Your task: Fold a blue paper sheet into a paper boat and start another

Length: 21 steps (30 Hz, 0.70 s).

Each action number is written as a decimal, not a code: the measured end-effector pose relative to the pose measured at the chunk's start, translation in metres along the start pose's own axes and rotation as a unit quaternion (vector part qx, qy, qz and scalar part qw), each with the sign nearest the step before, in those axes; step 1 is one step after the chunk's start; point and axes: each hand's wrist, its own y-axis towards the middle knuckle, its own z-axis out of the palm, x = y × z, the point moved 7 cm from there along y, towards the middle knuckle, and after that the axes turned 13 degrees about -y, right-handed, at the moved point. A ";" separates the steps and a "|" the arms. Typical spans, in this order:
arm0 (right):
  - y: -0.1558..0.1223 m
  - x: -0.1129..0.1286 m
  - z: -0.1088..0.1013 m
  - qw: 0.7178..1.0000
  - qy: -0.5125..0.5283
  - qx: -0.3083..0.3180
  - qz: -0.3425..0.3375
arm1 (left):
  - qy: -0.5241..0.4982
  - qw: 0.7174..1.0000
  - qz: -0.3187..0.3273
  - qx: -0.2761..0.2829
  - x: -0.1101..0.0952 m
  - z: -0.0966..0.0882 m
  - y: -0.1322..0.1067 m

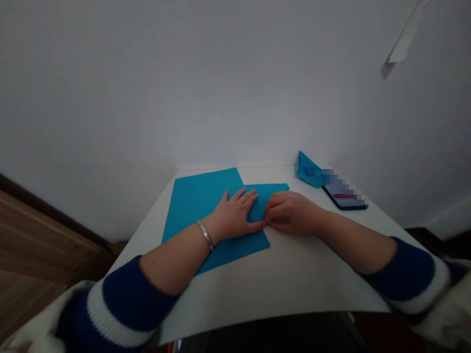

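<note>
A large blue sheet of paper (202,196) lies flat on the white table. A smaller blue piece of paper (272,188) overlaps its right side. My left hand (237,213) rests flat across both, fingers spread and thumb reaching right. Close beside that thumb, my right hand (287,212) pinches the near right edge of the smaller blue paper between thumb and fingers. The fingertips hide the exact spot that is gripped.
A folded blue paper shape (308,171) stands at the back right, touching or nearly touching a phone (344,195). The white table (294,279) meets a pale wall (235,88) behind. Wooden furniture (44,245) is at the far left.
</note>
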 end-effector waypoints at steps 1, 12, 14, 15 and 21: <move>0.000 0.001 -0.001 1.000 -0.005 0.003 -0.005 | -0.003 1.000 -0.002 0.002 0.000 0.000 0.000; -0.002 -0.003 0.000 0.994 -0.090 0.063 -0.007 | -0.017 0.998 -0.036 0.039 0.003 0.002 0.001; -0.004 -0.008 0.001 0.990 -0.113 0.080 0.015 | -0.018 0.998 -0.038 0.040 0.003 0.003 0.001; -0.004 -0.012 0.001 0.988 -0.125 0.090 0.030 | -0.018 0.998 -0.039 0.041 0.003 0.003 0.000; -0.007 -0.029 -0.003 0.959 -0.198 0.166 0.119 | -0.026 0.998 -0.046 0.042 0.003 0.002 -0.001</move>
